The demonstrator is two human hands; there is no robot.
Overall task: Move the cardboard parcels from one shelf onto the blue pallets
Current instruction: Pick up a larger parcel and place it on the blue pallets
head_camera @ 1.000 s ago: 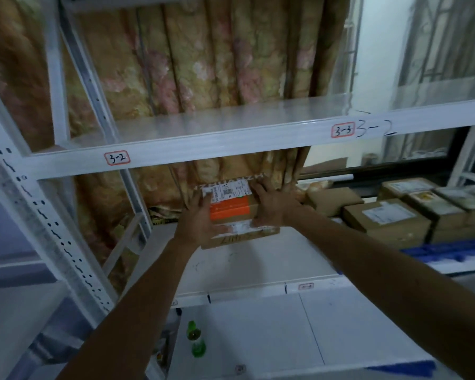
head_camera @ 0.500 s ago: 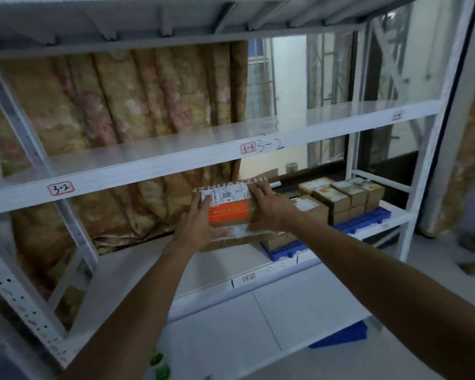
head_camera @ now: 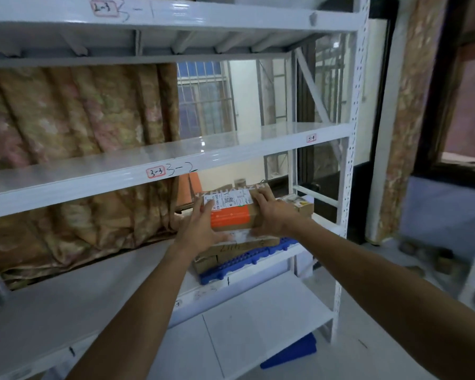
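Note:
I hold a stack of two cardboard parcels between both hands, under the shelf marked 3-3. The upper parcel (head_camera: 231,215) has an orange band and a white shipping label. The flat lower parcel (head_camera: 242,244) has handwriting on its front. My left hand (head_camera: 200,229) grips the stack's left side and my right hand (head_camera: 272,215) its right side. Right below the stack lies a blue pallet (head_camera: 247,259) on the shelf. More parcels (head_camera: 299,204) sit on it behind my right hand, mostly hidden.
White metal rack with a shelf beam (head_camera: 121,176) just above the parcels and an upright post (head_camera: 348,171) at right. A patterned curtain (head_camera: 66,149) hangs behind. Another blue pallet (head_camera: 291,352) lies on the floor beneath the bottom shelf (head_camera: 258,322).
Both hands have carried the parcel stack to the right along the shelf. It now hangs over the blue pallet, close to the parcels there.

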